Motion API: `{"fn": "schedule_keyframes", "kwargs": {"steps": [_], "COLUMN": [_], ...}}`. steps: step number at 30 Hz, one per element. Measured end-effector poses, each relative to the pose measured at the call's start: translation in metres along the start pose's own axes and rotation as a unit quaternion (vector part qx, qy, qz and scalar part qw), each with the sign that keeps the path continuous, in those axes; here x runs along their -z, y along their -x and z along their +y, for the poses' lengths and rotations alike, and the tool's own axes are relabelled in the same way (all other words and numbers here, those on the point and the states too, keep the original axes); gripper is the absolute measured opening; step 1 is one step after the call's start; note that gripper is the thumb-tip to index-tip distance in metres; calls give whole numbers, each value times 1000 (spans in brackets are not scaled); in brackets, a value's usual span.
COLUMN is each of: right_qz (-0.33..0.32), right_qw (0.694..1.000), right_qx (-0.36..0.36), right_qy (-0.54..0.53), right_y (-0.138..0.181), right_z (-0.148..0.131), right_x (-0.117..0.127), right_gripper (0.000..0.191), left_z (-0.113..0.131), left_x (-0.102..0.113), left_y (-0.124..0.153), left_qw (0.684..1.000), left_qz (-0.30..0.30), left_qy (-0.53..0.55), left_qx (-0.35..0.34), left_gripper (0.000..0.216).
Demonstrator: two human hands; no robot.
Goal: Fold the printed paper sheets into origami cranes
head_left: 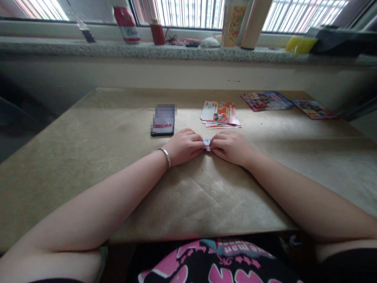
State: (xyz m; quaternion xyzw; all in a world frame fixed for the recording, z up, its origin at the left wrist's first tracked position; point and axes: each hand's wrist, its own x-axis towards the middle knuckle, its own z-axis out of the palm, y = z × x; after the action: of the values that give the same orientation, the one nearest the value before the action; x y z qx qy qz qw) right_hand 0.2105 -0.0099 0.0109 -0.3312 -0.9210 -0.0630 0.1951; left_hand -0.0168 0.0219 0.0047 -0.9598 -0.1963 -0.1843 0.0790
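Both of my hands rest on the brown table (97,157) near its middle, knuckles up and fingers curled. My left hand (184,146), with a silver bracelet at the wrist, and my right hand (231,147) meet fingertip to fingertip. Between them they pinch a small folded piece of pale blue and pink paper (207,144). Most of the paper is hidden under the fingers.
A dark phone (163,120) lies just beyond my left hand. A stack of printed cards (219,114) sits behind my right hand; more printed sheets (266,100) lie at the far right. The window sill (147,49) carries a red can, cups and bottles.
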Motion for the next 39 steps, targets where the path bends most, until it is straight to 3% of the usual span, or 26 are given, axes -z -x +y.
{"fn": "schedule_keyframes", "kwargs": {"steps": [11,26,39], "right_qz": [-29,-31,-20], "right_qw": [999,994,999], "right_qx": [32,-34,-11], "right_qy": [-20,-95,-22], "right_y": [2,-1,-3], "right_z": [2,0,-3], "right_x": [3,0,-5], "right_gripper": [18,15,26], "left_z": [2,8,10], "left_x": [3,6,5], "left_y": [2,-2,-3], "left_qw": [999,999,998], "left_qz": [-9,-29,-34], "left_qy": [-21,-29,-32], "left_qx": [-27,15,41], "left_gripper": [26,24,27]}}
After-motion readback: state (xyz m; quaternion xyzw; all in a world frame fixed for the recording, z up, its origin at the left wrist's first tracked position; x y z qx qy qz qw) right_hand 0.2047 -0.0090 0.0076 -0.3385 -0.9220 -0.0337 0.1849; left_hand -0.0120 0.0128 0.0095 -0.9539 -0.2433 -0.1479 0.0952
